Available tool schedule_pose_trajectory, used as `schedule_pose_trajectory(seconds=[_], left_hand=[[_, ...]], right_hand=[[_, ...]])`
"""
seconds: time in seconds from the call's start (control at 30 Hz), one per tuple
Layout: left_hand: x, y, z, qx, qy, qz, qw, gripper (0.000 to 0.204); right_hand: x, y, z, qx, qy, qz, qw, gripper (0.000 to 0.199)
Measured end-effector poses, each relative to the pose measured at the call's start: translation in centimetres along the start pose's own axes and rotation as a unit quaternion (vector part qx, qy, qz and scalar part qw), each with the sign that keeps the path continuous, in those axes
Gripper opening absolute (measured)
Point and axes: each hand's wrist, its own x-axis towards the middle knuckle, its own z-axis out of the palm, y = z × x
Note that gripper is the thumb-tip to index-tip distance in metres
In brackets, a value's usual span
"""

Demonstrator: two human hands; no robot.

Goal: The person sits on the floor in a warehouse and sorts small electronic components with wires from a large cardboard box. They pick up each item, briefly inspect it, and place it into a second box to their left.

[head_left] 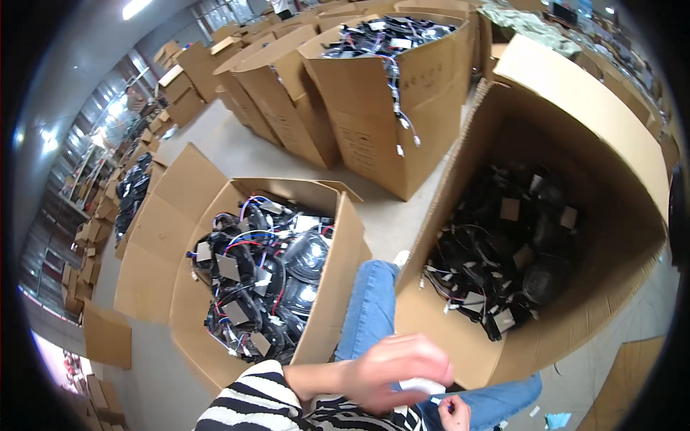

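My left hand [399,370], in a black-and-white striped sleeve [251,402], reaches across my lap, blurred by motion. Its fingers are curved, with the thumb below them. A small white piece [424,386] shows between thumb and fingers; I cannot tell if the hand grips it. Just beyond, low in the frame, my right hand [454,413] has its fingers curled closed; what they hold, if anything, is hidden. To the left, an open carton [330,251] holds black lamp-like parts [241,269] with clear domes and coloured wires. A deeper carton [604,144] on the right contains similar dark parts [546,276].
My jeans-clad legs [366,302] are between and below the two cartons. Behind stands a tall carton [366,115] heaped with wired parts, some leads hanging down its side. More cartons [266,93] line up beside it. Small scraps [557,420] lie on the floor at lower right.
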Motion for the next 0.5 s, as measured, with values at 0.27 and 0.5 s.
schedule_pose_trajectory(seconds=[0.27, 0.5], left_hand=[[6.6, 4.4, 3.8, -0.373, 0.055, 0.232, 0.897, 0.026], [5.0, 3.5, 4.9, -0.426, 0.007, 0.12, 0.896, 0.018]], right_hand=[[-0.1, 1.8, 1.1, 0.002, 0.018, -0.013, 1.0, 0.006], [0.3, 3.3, 1.3, -0.038, 0.001, 0.023, 0.999, 0.013]])
